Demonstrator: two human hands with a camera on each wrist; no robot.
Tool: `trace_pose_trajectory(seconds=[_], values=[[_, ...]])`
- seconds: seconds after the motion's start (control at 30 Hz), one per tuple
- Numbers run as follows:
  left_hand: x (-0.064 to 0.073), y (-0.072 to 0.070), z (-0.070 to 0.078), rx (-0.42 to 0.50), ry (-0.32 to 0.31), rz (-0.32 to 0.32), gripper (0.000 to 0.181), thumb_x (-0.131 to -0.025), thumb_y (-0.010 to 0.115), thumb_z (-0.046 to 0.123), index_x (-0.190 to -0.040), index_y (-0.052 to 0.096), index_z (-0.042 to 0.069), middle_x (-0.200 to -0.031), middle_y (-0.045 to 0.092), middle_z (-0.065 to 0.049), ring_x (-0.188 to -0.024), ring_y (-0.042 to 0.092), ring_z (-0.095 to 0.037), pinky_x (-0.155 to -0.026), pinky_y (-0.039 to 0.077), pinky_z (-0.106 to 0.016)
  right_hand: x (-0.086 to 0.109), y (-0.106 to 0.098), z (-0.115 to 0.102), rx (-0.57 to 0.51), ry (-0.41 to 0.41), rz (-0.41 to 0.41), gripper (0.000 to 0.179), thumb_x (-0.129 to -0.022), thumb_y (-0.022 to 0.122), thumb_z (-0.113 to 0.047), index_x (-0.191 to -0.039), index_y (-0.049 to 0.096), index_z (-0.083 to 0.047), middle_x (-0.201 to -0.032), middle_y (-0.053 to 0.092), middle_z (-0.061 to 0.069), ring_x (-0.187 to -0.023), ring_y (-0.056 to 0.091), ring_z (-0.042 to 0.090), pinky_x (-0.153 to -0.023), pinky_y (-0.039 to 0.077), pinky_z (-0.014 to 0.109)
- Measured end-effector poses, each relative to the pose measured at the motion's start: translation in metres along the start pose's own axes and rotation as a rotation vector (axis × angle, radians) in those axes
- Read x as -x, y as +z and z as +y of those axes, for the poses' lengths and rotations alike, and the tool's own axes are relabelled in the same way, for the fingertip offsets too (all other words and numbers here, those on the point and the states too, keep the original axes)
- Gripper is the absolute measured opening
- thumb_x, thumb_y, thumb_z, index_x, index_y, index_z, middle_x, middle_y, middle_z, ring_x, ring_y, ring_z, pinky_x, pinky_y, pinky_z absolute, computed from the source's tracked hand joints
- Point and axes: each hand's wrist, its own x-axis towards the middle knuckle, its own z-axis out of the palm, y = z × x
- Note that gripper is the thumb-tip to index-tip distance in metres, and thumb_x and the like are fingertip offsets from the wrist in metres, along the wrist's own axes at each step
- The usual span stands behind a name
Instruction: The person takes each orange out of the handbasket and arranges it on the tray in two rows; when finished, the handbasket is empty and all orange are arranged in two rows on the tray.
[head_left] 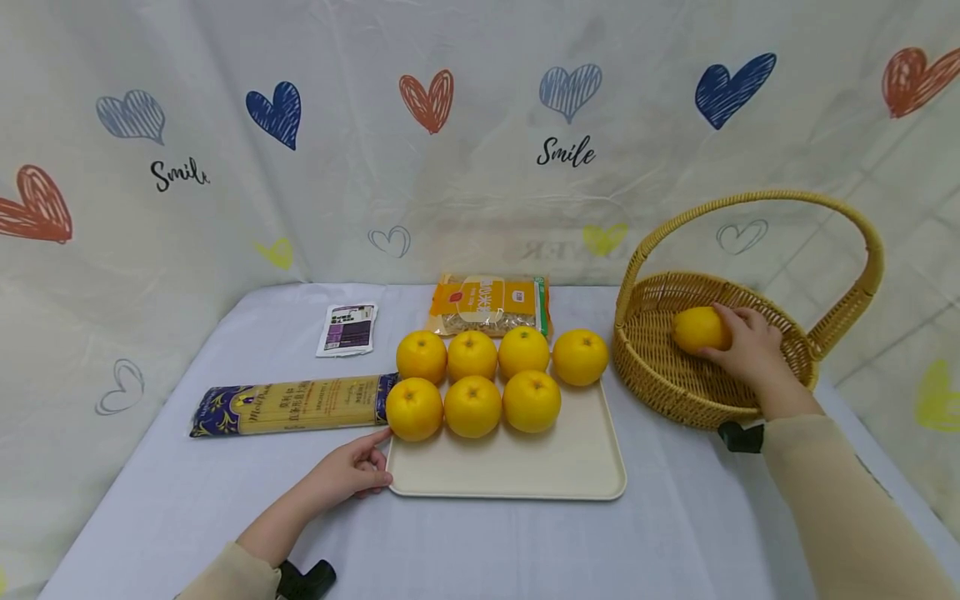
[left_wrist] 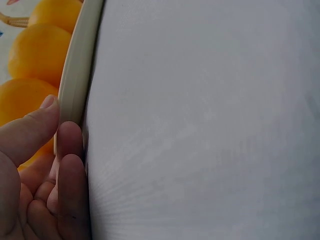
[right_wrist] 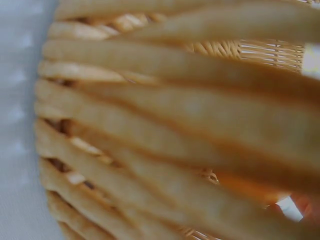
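My right hand [head_left: 750, 346] reaches into the wicker basket [head_left: 645, 392] and grips an orange [head_left: 699, 330] low inside it. In the right wrist view the basket's woven side [right_wrist: 150, 110] fills most of the picture and hides nearly all of that hand. At the left edge of the cream tray [head_left: 510, 475], my left hand [head_left: 348, 472] pinches the rim. Its thumb [left_wrist: 37, 125] lies on the inner side of the rim, with fingers on the outer side. Several oranges [head_left: 472, 406] sit in two rows toward the tray's back, the rightmost at its back corner.
A long pack of noodles [head_left: 296, 404] lies left of the tray, against the front-left orange. Behind the oranges is an orange-and-clear food bag [head_left: 491, 304], with a small white-and-purple sachet [head_left: 348, 328] to its left. The basket's tall handle [head_left: 757, 197] arches over the right side.
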Motion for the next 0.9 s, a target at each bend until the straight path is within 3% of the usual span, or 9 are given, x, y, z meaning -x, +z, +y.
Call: trace_pose_trajectory(seconds=[0.2,0.47,0.7,0.9], values=[[-0.001,0.0,0.0,0.008,-0.006,0.001,0.08,-0.073,0.074,0.028,-0.14,0.034,0.01,-0.083,0.054,-0.004,-0.063,0.05,-0.014,-0.054,0.043,-0.023,-0.002,0.001,0.002,-0.037,0.002,-0.03,0.085,-0.084,0.059,-0.044,-0.145,0.013,-0.006,-0.137,0.006,0.038,-0.116,0.012,0.061,-0.088,0.018,0.069],[0.001,0.0,0.0,-0.003,0.0,0.001,0.079,-0.074,0.074,0.027,-0.14,0.034,0.01,-0.083,0.053,-0.004,-0.063,0.049,-0.014,-0.054,0.042,-0.023,-0.006,0.007,0.004,-0.122,-0.047,0.014,0.081,-0.079,0.068,-0.02,-0.132,0.017,0.014,-0.126,0.022,0.044,-0.114,0.023,0.056,-0.092,0.023,0.066],[0.0,0.0,0.002,0.005,-0.008,-0.001,0.078,-0.074,0.073,0.026,-0.14,0.034,0.011,-0.083,0.053,-0.004,-0.063,0.049,-0.014,-0.054,0.042,-0.023,-0.001,0.003,0.002,-0.104,0.02,0.004,0.088,-0.079,0.066,-0.039,-0.133,0.017,0.009,-0.127,0.018,0.043,-0.111,0.023,0.054,-0.086,0.027,0.066],[0.0,-0.001,0.001,0.003,-0.008,-0.007,0.078,-0.075,0.073,0.026,-0.14,0.034,0.01,-0.083,0.054,-0.004,-0.063,0.05,-0.014,-0.055,0.043,-0.023,0.005,0.0,-0.008,-0.161,0.01,0.127,0.089,-0.079,0.066,-0.038,-0.137,0.015,0.005,-0.132,0.018,0.038,-0.115,0.022,0.05,-0.088,0.026,0.065]])
